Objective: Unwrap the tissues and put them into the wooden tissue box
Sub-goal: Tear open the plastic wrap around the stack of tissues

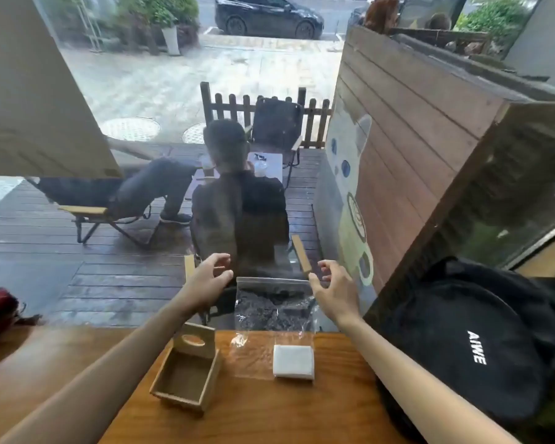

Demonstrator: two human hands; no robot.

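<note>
Lying flat in the bottom of a clear plastic bag [274, 315], near the back edge of the wooden surface [269, 411]: a white stack of tissues [293, 361], square and neatly folded; bag standing upright, its zip-strip top leaning against the window glass, its lower part spreading over the surface around the stack. Likely handling: very light, soft and compressible, liable to fan apart or crease if pinched at one corner; better taken across two opposite edges with flat fingers, the whole stack at once; the film itself thin, slippery and floppy, best gripped at the stiffer zip strip and pulled apart there. Sitting just to the left, well clear of the bag: the wooden tissue box [186, 374], open, empty inside, its slotted lid [194, 340] tipped up at the back edge. Reaching up on either side of the bag's top: left hand [207, 280] with fingers spread and curled, holding nothing, close to the left corner of the strip; right hand [335, 291] likewise spread wide, empty, thumb nearly at the right corner; contact with the film hard to tell. Resting at the right end of the surface: a black backpack [468, 341]; beyond the glass, a wet deck with a seated person [237, 200].
</note>
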